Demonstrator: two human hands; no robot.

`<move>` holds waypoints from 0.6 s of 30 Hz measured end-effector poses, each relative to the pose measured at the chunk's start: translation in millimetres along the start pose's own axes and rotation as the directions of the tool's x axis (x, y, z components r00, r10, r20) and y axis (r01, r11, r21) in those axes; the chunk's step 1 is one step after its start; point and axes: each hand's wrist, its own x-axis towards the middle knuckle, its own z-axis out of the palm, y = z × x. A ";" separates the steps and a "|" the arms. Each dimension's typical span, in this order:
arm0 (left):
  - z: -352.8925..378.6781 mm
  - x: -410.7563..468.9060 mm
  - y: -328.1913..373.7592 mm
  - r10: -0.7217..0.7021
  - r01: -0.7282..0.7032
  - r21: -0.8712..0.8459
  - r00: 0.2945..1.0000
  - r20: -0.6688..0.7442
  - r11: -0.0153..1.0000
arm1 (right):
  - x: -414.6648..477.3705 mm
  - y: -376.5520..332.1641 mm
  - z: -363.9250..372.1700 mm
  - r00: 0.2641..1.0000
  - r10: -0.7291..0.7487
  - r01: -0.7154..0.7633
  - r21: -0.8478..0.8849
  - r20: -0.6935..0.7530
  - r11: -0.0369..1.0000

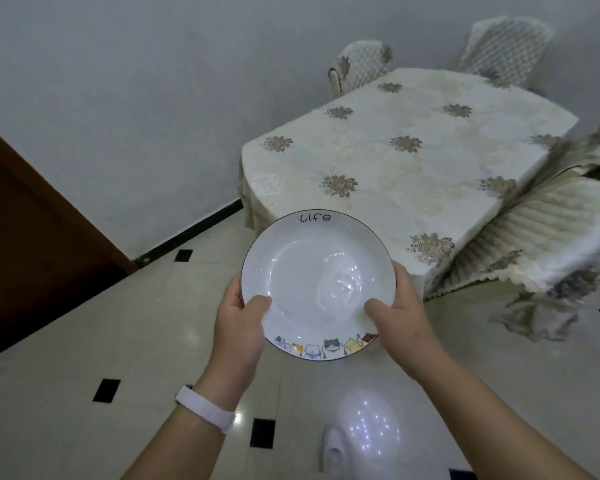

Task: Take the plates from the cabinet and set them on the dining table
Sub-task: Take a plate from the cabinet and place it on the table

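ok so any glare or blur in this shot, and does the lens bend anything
Head view: light glare spots the cat-print plate and the glossy floor tiles; the near chair at right is smeared by blur; the wide lens bows the edges of the dining table.

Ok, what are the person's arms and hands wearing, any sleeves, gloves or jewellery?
A smooth white band wraps the wrist of the left hand. The right hand and wrist wear nothing. No sleeves, gloves or rings show on either arm.

A smooth white rubbery wristband [205, 408] circles the left wrist; the forearms are bare, and a white shoe [333, 448] shows below.
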 end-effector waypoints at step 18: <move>87.8 206.5 -5.1 -0.075 0.063 0.056 0.961 0.266 0.996 | 162.1 -1.8 -23.8 0.965 0.081 -0.103 -0.076 -0.251 0.992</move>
